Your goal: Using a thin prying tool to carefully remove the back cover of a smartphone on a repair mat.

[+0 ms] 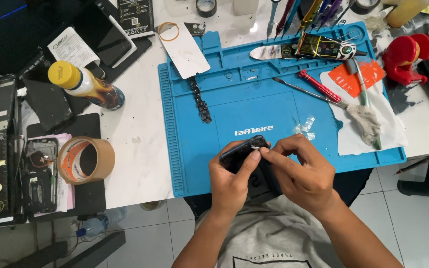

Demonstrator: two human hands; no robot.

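Observation:
A dark phone [238, 152] is held tilted over the near edge of the blue work mat [254, 106]. My left hand [232, 183] grips it from below, thumb pressed along its side. My right hand [301, 171] pinches at the phone's upper corner, where a small pale piece shows; I cannot tell what it is. Just beyond the hands a scrap of clear film [305, 127] lies on the mat.
On the mat lie a black chain-like strip [199, 101], a white card [184, 49], a red screwdriver [320, 86] and a brush [361, 116] on a white cloth. Left of the mat stand a yellow-capped bottle [85, 85], a tape roll [85, 160] and opened phones [40, 173].

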